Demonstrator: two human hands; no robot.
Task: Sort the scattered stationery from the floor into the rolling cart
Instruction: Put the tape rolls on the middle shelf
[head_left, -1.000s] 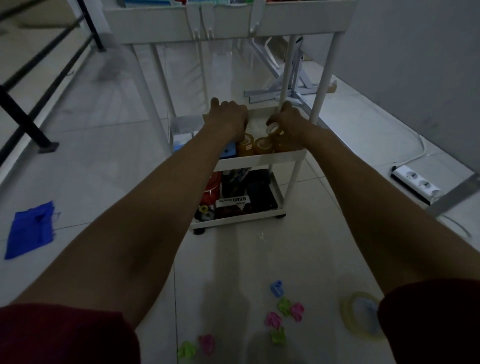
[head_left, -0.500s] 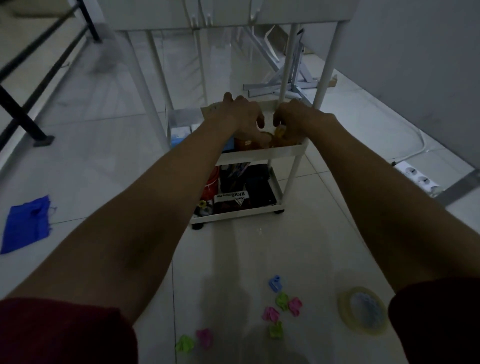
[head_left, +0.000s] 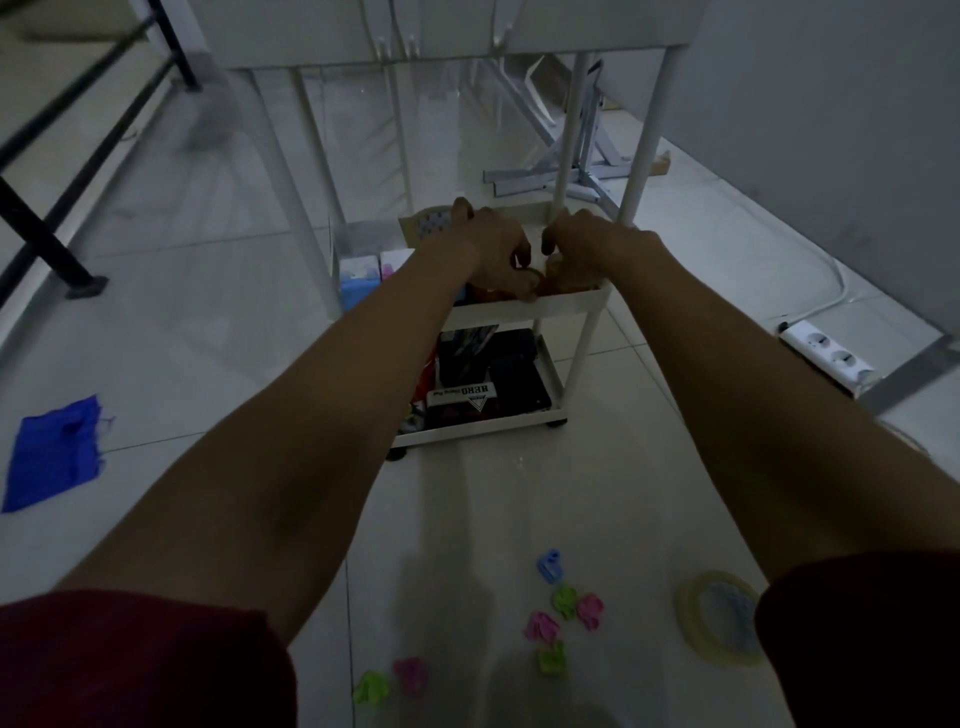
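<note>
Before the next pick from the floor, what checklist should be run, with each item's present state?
1. Hands out of the cart: not ok. The left hand and right hand are both down in the rolling cart's middle shelf.
2. Hands empty: cannot tell. Curled fingers hide what they hold.
3. Floor cleared: not ok. A tape roll and coloured clips lie on the tiles.
4. Way to the clips: ok. Bare tiles between cart and clips.
5. Room on the bottom shelf: not ok, it looks packed.

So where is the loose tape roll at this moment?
Head view, lower right: the tape roll lies flat on the floor, apart from the cart, just right of the coloured clips and beside the right sleeve.
</note>
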